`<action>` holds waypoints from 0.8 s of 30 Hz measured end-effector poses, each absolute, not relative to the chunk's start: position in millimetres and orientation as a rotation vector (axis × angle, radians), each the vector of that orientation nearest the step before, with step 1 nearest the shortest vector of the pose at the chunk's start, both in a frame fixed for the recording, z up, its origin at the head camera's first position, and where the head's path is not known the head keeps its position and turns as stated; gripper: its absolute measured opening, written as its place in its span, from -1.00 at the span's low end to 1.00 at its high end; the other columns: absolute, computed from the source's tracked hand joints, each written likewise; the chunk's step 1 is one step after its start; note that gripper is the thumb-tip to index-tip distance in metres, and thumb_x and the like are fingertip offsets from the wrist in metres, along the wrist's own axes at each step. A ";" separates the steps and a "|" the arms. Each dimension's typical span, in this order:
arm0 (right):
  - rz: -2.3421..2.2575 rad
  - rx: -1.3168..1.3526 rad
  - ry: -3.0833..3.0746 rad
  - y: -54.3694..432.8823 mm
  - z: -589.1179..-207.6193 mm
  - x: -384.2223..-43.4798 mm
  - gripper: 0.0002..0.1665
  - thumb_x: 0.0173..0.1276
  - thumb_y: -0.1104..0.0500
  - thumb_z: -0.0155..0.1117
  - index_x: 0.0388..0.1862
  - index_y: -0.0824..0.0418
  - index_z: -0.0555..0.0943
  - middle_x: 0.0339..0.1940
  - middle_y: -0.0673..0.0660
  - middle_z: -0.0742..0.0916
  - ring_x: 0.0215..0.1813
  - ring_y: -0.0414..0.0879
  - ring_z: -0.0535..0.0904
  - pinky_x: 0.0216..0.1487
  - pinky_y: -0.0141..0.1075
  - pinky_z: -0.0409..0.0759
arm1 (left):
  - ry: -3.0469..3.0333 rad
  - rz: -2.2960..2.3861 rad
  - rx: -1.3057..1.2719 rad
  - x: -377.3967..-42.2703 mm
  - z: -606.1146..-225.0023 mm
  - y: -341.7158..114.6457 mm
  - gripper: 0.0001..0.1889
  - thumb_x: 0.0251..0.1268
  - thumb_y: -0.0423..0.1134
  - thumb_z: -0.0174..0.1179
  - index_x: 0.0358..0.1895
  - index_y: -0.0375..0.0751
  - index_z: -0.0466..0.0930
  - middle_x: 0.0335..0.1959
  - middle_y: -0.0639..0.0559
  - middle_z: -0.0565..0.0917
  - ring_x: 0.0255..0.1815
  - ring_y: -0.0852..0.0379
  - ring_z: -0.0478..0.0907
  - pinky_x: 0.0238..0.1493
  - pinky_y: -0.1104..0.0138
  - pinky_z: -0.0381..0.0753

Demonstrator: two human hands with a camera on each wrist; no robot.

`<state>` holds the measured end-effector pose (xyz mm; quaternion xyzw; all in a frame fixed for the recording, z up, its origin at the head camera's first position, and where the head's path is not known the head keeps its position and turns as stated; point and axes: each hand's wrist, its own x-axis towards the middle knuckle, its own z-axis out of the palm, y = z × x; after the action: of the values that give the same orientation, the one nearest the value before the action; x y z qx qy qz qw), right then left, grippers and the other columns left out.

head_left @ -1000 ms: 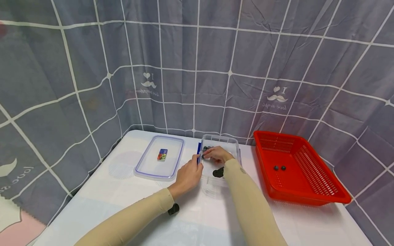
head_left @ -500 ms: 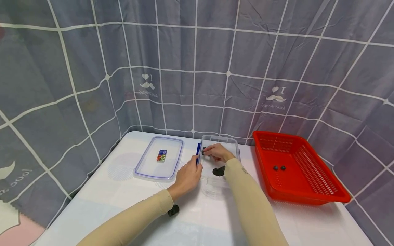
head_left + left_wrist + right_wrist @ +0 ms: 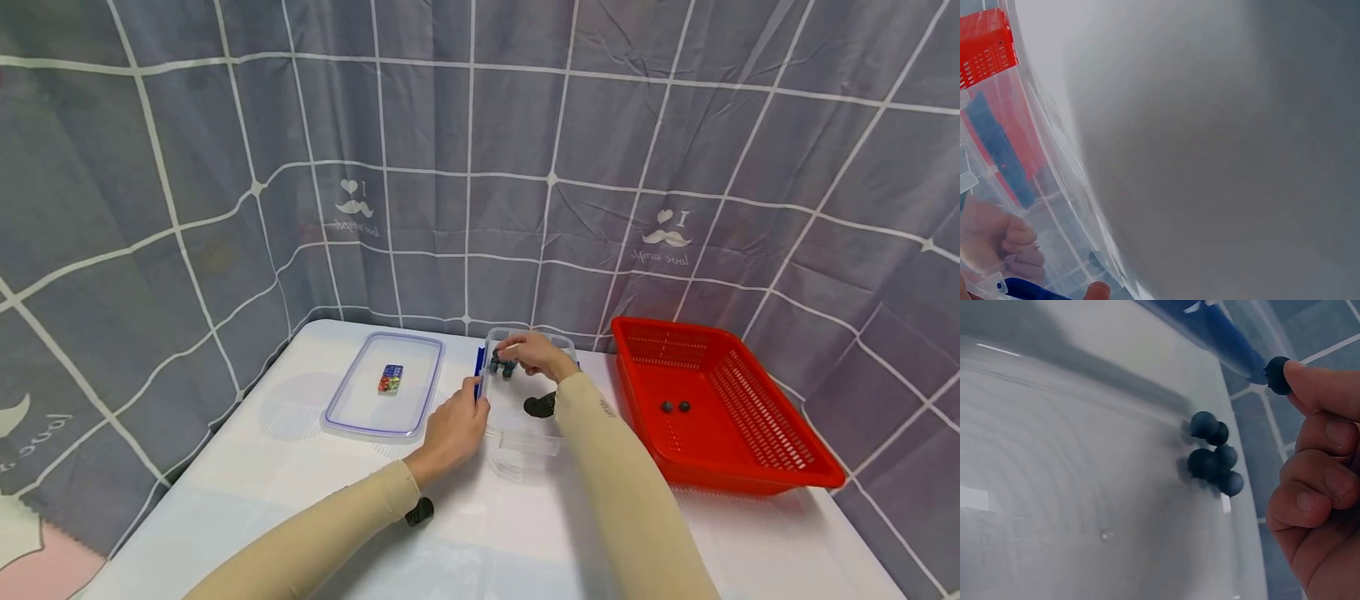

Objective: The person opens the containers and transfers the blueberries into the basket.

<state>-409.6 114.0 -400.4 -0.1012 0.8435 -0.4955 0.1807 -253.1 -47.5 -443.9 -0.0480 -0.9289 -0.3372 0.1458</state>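
My right hand (image 3: 536,354) pinches a blueberry (image 3: 1279,375) between thumb and index finger, raised above the floor of a clear plastic storage box (image 3: 517,421). The other fingers of that hand are curled in. Several more blueberries (image 3: 1204,464) lie bunched inside the box against one wall. At the box's left side, my left hand (image 3: 453,429) grips the edge beside a blue latch (image 3: 479,373). In the left wrist view one fingertip (image 3: 1097,291) shows by the blue latch, and my right hand appears through the clear wall.
A red perforated basket (image 3: 738,479) with two blueberries (image 3: 676,407) stands to the right. The box's clear lid (image 3: 375,427), with a blue-purple seal and colourful label, lies to the left. A grey checked curtain (image 3: 420,208) hangs behind the white table (image 3: 285,450).
My right hand has risen from the bunched blueberries and moved slightly away from me, now with a blueberry between its fingertips. The left hand stays at the box's edge.
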 end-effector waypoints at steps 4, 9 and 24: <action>-1.389 -0.310 2.395 117.1 -388.9 -408.0 -0.61 0.41 0.14 0.31 0.18 0.20 0.65 -0.74 -0.05 0.30 -0.70 -0.20 0.10 -0.56 -0.34 0.20 | -2.688 -0.977 -0.132 -252.3 -443.5 -48.5 -0.54 0.55 -0.09 -0.10 0.40 -0.14 0.37 -0.05 -0.12 0.73 -0.28 -0.03 0.65 -0.33 0.09 0.55; -1.395 -0.340 2.394 123.3 -373.9 -404.8 -0.63 0.43 0.12 0.29 0.18 0.15 0.65 -0.75 -0.06 0.28 -0.69 -0.18 0.08 -0.54 -0.31 0.19 | -2.681 -0.972 -0.127 -253.5 -444.7 -49.5 -0.54 0.55 -0.08 -0.12 0.40 -0.11 0.37 -0.01 -0.13 0.73 -0.20 -0.09 0.69 -0.29 0.06 0.57; -1.367 -0.383 2.457 154.8 -336.5 -396.5 -0.59 0.45 0.08 0.28 0.23 0.15 0.63 -0.71 -0.02 0.32 -0.67 -0.14 0.16 -0.57 -0.33 0.26 | -2.666 -0.980 -0.154 -254.4 -446.5 -48.7 -0.51 0.53 -0.05 -0.14 0.40 -0.12 0.38 0.04 -0.13 0.72 -0.16 -0.11 0.70 -0.28 0.05 0.58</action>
<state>-396.5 154.8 -336.5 -0.1333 0.8559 -0.4762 0.1512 -254.4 -48.7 -446.5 -0.0535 -0.9270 -0.3405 0.1479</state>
